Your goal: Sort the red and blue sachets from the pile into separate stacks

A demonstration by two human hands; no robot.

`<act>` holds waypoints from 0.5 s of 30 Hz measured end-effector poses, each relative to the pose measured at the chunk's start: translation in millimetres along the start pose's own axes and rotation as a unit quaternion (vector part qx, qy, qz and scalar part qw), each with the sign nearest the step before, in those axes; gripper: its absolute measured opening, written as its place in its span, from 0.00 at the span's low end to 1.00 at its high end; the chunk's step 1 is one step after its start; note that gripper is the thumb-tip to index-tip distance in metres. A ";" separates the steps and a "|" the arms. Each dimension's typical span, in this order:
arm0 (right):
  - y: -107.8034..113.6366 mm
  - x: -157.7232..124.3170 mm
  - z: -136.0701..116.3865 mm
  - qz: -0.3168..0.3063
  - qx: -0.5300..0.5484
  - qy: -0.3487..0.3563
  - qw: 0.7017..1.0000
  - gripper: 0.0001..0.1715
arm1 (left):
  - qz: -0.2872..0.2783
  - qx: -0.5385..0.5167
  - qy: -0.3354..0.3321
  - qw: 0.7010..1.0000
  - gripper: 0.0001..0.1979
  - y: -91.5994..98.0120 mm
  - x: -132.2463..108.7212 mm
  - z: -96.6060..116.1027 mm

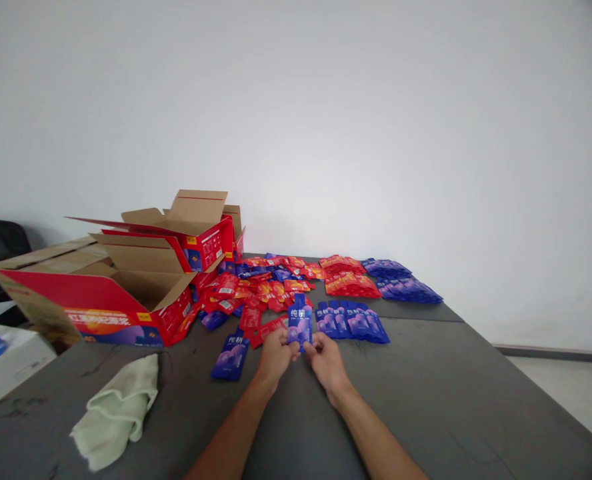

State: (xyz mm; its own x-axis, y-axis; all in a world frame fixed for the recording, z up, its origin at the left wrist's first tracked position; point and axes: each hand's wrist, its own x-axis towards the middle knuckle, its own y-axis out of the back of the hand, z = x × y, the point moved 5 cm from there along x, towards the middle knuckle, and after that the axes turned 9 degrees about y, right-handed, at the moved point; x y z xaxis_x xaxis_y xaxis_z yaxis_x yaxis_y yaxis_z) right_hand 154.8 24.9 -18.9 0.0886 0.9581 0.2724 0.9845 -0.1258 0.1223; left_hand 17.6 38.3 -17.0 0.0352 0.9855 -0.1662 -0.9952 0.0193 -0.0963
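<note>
Both of my hands hold one blue pouch upright above the grey table. My left hand pinches its lower left corner and my right hand its lower right corner. Another blue pouch lies flat just left of my left hand. A neat row of blue pouches lies right of the held one. Behind it spreads a loose pile of red and blue pouches.
Open red-and-brown cardboard boxes stand at the table's left. A pale green cloth lies at the near left. Stacked red pouches and blue pouches sit at the far right. A white wall rises behind.
</note>
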 end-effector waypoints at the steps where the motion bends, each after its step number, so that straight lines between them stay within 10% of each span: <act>1: 0.6 -0.3 -1.1 0.001 0.007 -0.008 1.000 0.11 | -0.001 0.002 0.006 1.000 0.08 -0.1 -0.7 1.4; 15: 13.9 1.1 -23.3 0.027 0.032 0.004 0.999 0.17 | -0.003 0.003 -0.009 1.000 0.15 -1.2 -8.7 11.2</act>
State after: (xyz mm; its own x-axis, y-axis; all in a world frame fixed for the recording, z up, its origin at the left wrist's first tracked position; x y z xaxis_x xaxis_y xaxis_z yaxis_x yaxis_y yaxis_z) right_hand 165.1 18.3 5.3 0.1418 0.9481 0.2847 0.9858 -0.1613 0.0462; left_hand 17.5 31.6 -4.4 0.0404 0.9882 -0.1476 -0.9954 0.0270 -0.0918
